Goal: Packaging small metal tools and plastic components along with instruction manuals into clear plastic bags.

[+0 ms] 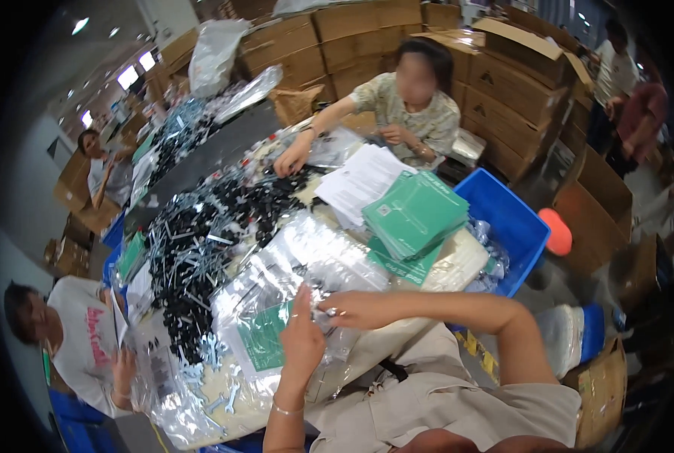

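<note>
My left hand (pixel 304 340) is over a clear plastic bag (pixel 333 349) near the table's front edge, its index finger stretched up and the other fingers curled on the film. From the right, my right hand (pixel 360 309) comes in close to it, fingertips pinched together on something too small to make out. A green printed card (pixel 264 337) shows through clear film just left of my left hand. Beyond my hands, more clear bags (pixel 307 253) lie in a shiny heap.
Small black parts (pixel 182 302) and metal wrenches (pixel 227 396) are piled at left. Green booklets (pixel 416 208) and white sheets (pixel 363 181) stand beside a blue bin (pixel 514 219). One co-worker (pixel 409 109) reaches across the pile; another (pixel 80 332) holds paper at left. Cardboard boxes (pixel 510 98) are stacked behind.
</note>
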Motion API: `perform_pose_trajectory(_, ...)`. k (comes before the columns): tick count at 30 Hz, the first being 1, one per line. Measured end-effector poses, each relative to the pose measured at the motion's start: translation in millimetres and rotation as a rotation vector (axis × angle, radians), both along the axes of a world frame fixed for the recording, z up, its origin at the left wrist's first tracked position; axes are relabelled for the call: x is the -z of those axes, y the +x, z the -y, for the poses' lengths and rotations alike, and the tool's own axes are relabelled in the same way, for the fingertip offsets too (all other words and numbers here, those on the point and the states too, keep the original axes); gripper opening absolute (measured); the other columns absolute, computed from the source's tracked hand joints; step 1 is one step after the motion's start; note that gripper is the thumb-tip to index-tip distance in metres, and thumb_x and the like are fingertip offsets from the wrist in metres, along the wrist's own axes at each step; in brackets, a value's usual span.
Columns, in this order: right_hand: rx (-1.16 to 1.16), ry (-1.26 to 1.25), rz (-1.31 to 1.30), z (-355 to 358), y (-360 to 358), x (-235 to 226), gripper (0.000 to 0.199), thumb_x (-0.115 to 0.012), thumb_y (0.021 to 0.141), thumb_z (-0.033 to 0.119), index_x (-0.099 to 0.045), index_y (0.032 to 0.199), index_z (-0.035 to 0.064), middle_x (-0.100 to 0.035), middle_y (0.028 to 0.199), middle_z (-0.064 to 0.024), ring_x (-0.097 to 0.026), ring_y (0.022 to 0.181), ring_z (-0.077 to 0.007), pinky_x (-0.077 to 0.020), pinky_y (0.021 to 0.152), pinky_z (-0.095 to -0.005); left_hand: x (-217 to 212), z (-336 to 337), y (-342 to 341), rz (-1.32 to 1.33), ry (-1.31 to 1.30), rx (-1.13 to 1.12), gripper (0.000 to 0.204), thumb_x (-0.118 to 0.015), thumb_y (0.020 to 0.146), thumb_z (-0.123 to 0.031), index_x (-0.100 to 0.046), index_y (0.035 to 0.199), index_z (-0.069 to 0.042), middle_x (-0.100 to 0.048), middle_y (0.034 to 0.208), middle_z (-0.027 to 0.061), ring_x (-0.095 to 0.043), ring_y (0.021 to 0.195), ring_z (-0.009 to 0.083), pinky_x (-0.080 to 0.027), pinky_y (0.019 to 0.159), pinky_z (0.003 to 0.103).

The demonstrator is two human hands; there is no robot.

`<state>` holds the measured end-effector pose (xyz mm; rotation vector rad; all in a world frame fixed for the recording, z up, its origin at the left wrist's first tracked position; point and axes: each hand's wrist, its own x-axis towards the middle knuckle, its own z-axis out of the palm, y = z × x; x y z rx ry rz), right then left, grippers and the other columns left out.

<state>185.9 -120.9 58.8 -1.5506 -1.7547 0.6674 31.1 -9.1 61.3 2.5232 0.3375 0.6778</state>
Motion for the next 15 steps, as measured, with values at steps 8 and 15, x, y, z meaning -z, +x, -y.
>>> perform_pose_trajectory(8,0.142,-0.264,-0.140,-4,76,-96,0.027,-0.053,0.093,0.017,-0.058,0.113,0.0008,-0.068,0.093,-0.0077,-0.064,0.076,-0.0125,-0.0512,0.069,-0.0272,52,-21,11,0.140,0.092,0.036,0.060,-0.049,0.068,0.003,-0.052,0.126,-0.009,-0.060,0.118,0.0104,-0.065,0.071,0.0241,-0.050,0.054,0.032)
perform_pose_trajectory(15,0.308,0.096,0.337,-153,156,-50,0.015,-0.056,0.080,0.010,-0.062,0.088,0.0001,-0.065,0.079,-0.0161,-0.063,0.078,-0.0314,-0.0489,0.069,-0.0394,54,-24,13,0.244,0.041,0.067,0.059,-0.049,0.066,0.005,-0.055,0.122,-0.012,-0.063,0.113,0.0095,-0.066,0.077,0.0232,-0.051,0.054,0.032)
